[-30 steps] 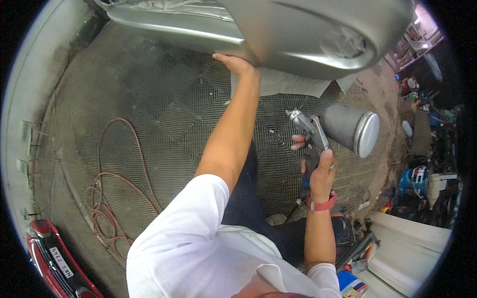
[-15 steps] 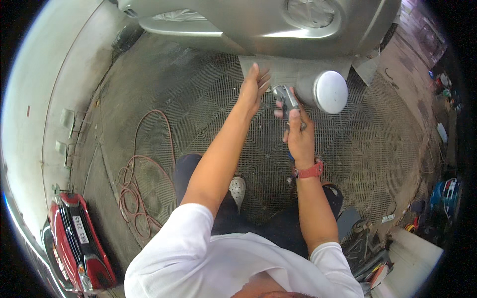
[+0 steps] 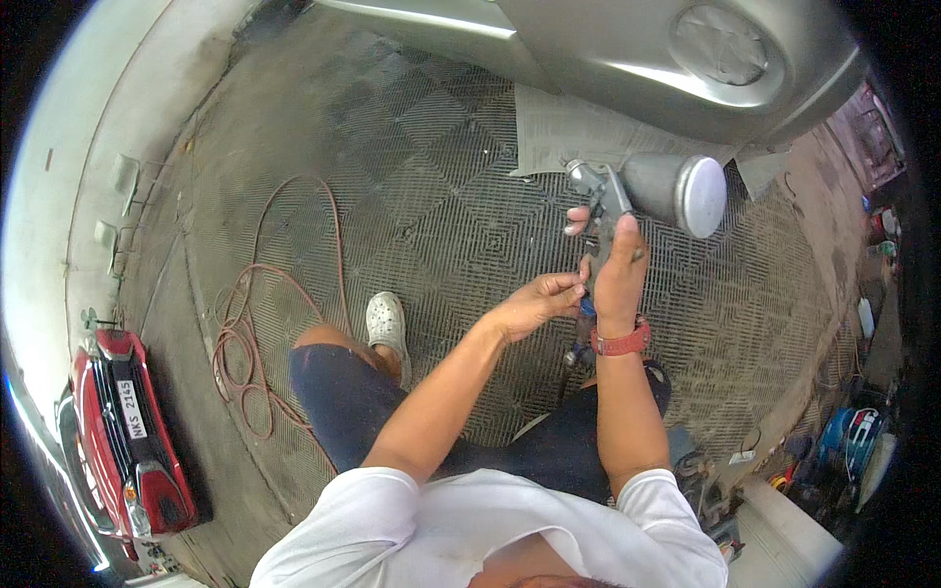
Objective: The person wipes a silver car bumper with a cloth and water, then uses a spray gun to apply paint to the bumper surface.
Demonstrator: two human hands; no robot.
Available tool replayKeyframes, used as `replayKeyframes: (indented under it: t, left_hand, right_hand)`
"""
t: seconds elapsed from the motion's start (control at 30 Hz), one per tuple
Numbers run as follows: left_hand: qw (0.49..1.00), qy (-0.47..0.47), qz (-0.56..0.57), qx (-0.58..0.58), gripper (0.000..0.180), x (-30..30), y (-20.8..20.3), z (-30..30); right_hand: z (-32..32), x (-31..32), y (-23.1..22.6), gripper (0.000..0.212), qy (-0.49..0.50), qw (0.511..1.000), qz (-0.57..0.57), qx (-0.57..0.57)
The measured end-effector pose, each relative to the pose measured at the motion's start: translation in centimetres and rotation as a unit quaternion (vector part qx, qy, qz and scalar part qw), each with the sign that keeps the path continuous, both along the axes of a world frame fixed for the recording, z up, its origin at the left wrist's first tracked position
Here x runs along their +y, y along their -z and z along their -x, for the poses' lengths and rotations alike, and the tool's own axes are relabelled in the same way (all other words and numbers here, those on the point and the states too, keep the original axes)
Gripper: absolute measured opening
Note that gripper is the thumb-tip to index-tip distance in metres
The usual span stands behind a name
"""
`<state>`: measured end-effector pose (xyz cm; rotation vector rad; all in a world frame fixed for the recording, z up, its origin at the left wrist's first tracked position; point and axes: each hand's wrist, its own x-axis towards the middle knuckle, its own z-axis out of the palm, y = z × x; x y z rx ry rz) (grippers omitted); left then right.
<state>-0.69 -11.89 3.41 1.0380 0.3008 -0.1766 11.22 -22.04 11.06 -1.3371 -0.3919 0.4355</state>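
My right hand (image 3: 618,282), with a red watch at the wrist, is wrapped round the handle of a metal spray gun (image 3: 610,201). The gun's round silver cup (image 3: 703,196) sticks out to the right, and its nozzle points away to the far left. My left hand (image 3: 546,302) is closed at the lower end of the handle, thumb and fingertips pinched beside a blue fitting (image 3: 588,307). Exactly which part they grip is partly hidden. Beyond the gun stands a silver car bumper (image 3: 627,59), with a crinkled covering (image 3: 722,46) over its round lamp opening.
Newspaper sheets (image 3: 549,122) lie under the bumper on the ribbed mat floor (image 3: 441,216). A reddish hose (image 3: 257,269) is coiled at left. A red car bumper (image 3: 162,480) stands at lower left, and a blue machine (image 3: 845,441) with other gear lines the right side.
My left hand has come back from in front of the nozzle to the handle's lower end. The view has shifted, so the bumper sits farther up and right.
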Motion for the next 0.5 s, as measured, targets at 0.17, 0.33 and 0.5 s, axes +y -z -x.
replayKeyframes:
  t: [0.17, 0.33, 0.5]
  left_hand:
    - [0.995, -0.039, 0.056, -0.078, 0.023, 1.6, 1.6, -1.3]
    - [0.986, 0.064, 0.027, -0.154, 0.025, 5.3, 3.7, -2.2]
    - [0.942, 0.107, -0.221, -0.229, 0.041, 11.8, 2.0, -4.3]
  right_hand:
    - [0.5, 2.3, -1.3, 0.062, 0.06, 0.997, -0.041, 0.011]
    - [2.0, 5.0, -1.7, 0.069, 0.104, 0.994, -0.012, -0.038]
    - [4.2, 7.5, -3.8, 0.077, 0.167, 0.984, 0.05, -0.044]
